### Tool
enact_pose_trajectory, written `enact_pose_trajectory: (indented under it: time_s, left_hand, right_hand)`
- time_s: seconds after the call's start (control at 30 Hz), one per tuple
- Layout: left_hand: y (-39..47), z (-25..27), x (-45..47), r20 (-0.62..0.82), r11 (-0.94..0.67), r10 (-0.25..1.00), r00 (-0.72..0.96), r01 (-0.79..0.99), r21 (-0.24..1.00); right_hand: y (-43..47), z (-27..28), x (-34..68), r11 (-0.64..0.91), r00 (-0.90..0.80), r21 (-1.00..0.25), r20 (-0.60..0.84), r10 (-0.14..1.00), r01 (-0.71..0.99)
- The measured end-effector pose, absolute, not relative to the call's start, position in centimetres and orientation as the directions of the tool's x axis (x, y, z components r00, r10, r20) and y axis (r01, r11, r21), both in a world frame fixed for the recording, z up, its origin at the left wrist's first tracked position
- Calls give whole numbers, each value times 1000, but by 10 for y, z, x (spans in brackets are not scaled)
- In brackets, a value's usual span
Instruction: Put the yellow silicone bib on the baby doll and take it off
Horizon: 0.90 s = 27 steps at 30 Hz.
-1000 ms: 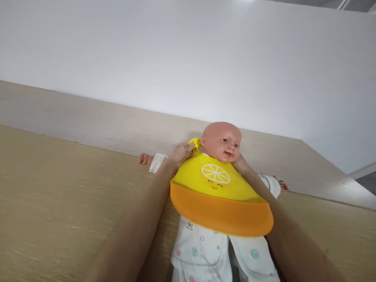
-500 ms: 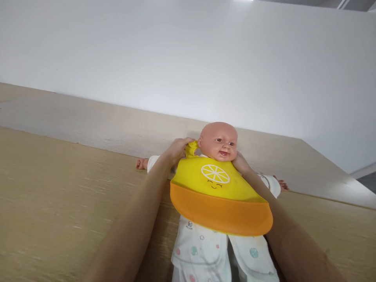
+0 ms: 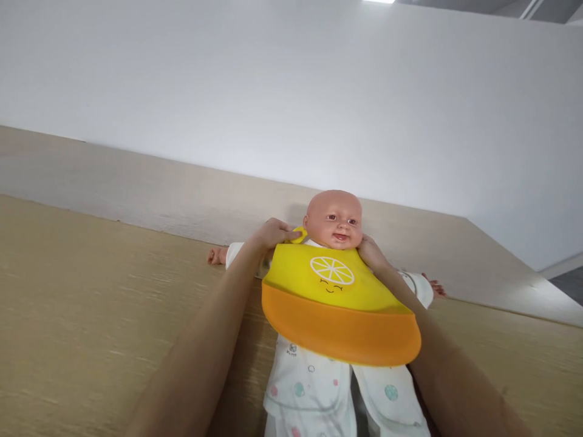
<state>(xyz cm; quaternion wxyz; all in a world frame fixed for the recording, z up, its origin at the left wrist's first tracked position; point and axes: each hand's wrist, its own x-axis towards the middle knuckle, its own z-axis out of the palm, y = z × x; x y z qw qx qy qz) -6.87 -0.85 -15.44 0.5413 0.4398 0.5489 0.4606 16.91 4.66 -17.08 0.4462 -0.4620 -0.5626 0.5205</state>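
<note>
A baby doll [image 3: 334,220] in white patterned clothes lies on its back on a tan surface [image 3: 91,315]. A yellow bib [image 3: 334,303] with an orange pocket and a lemon print covers its chest. My left hand [image 3: 273,233] grips the bib's yellow neck strap beside the doll's head. At the other side of the neck my right hand [image 3: 371,254] holds the bib's edge, its fingers partly hidden behind the doll's chin.
A paler beige ledge [image 3: 182,194] runs behind the doll's head, below a plain white wall [image 3: 291,91]. The doll's arms stretch out to both sides. A strip of dark floor [image 3: 571,282] shows at the far right.
My left hand has drawn the neck strap down and in toward the doll's neck. The doll's head has shifted slightly left. The right hand has stayed at the neck.
</note>
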Motion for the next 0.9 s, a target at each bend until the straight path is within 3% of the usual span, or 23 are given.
enact_pose_trajectory:
  time_s: [0.2,0.4,0.6,0.73,0.9]
  left_hand:
    - [-6,-157,-74,-142,163,985,-96,266,950]
    - [-7,-156,-73,-149,189,977,-154,297,936]
    - [-9,-152,-75,-233,254,961,-148,143,957]
    - [-14,-147,-74,-216,215,976,6,-132,968]
    - [-14,-144,-71,-111,139,989,99,-354,925]
  right_hand:
    - [48,-171,170,13,-172,-999,7,985,33]
    - [46,-170,169,-23,-207,-1000,-22,978,-4]
    - [44,-166,168,-47,-169,-998,-53,984,39]
    - [45,-166,168,-74,-203,-997,-75,976,13]
    - [50,-174,170,78,-122,-996,83,989,-40]
